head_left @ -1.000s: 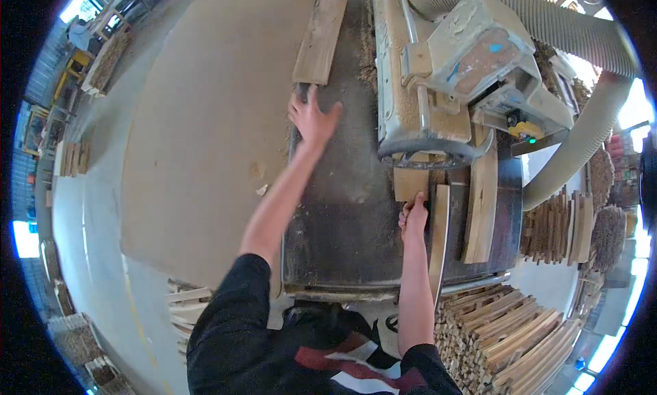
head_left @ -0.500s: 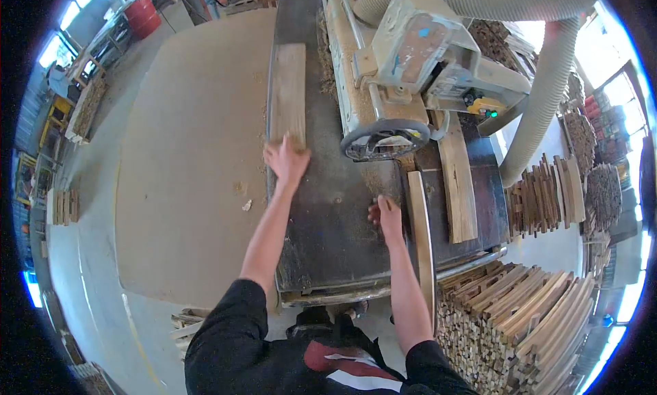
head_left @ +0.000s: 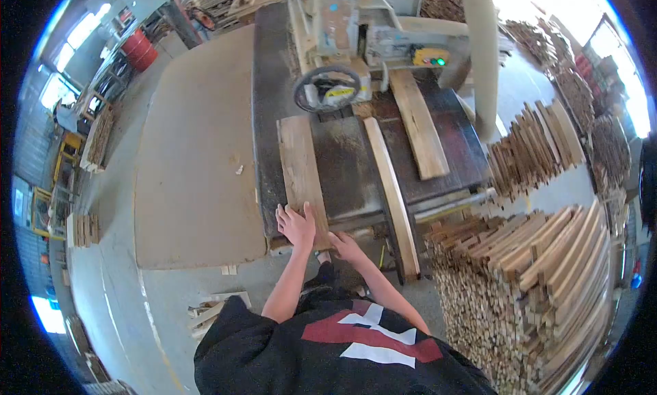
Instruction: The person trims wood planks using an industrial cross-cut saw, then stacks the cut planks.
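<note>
A wide wooden board [head_left: 299,164] lies lengthwise on the left part of the dark machine table [head_left: 342,155], its near end at the front edge. My left hand [head_left: 297,226] rests on top of the board near that end, fingers spread. At the board's near right corner, my right hand [head_left: 345,247] has its fingers against the edge, the fingertips partly hidden. To the right, a narrow light strip [head_left: 393,196] extends past the front edge, and another board [head_left: 419,128] lies beyond it.
The machine with a black handwheel [head_left: 327,89] stands over the table's far part, with a thick hose [head_left: 483,67] at its right. A large brown panel [head_left: 195,162] adjoins the left side. Stacked wood strips [head_left: 513,285] stand at the right front.
The wide board has come toward me, to the front edge. My left hand has moved nearer with it, and my right hand has moved left and nearer to the board's end. The view has shifted.
</note>
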A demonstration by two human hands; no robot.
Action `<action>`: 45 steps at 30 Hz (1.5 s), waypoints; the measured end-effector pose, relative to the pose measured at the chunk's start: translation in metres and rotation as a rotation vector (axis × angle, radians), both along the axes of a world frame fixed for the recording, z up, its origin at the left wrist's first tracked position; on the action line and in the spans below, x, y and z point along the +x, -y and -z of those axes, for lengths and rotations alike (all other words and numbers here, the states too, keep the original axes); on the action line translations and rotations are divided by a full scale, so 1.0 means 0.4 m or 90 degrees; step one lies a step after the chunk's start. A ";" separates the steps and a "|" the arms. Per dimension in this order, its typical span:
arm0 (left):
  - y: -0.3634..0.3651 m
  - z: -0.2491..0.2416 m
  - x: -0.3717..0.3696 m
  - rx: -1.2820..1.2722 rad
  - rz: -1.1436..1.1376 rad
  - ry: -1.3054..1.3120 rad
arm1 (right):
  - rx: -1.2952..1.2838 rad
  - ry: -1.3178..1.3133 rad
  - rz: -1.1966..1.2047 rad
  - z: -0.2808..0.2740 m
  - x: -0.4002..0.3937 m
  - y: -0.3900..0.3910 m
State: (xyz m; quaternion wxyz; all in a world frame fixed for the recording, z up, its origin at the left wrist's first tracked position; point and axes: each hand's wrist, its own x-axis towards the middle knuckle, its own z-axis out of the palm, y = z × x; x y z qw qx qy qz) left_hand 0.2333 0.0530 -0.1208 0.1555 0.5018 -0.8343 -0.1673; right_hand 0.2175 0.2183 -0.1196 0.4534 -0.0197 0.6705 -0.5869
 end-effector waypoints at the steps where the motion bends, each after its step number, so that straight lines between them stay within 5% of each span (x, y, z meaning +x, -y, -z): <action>1: -0.032 0.000 0.002 -0.002 0.009 -0.032 | 0.041 -0.042 0.045 0.070 0.017 0.012; 3: -0.079 0.014 0.008 0.004 0.017 -0.052 | 0.075 -0.086 0.094 0.082 0.024 -0.012; 6: -0.147 0.027 0.026 -0.002 0.073 -0.081 | -0.059 0.210 0.285 0.055 0.023 -0.098; 16: -0.279 0.053 -0.076 -0.019 0.137 -0.071 | -0.324 0.320 0.333 0.126 0.038 -0.260; 22: -0.286 0.047 -0.210 -0.006 0.181 -0.065 | -0.205 0.317 0.441 0.043 -0.023 -0.236; 27: -0.275 0.023 -0.296 -0.029 0.130 -0.071 | 0.039 0.211 0.304 0.037 -0.119 -0.179; 45: -0.133 0.013 -0.430 0.015 0.096 -0.125 | 0.021 0.159 0.260 0.048 -0.259 -0.051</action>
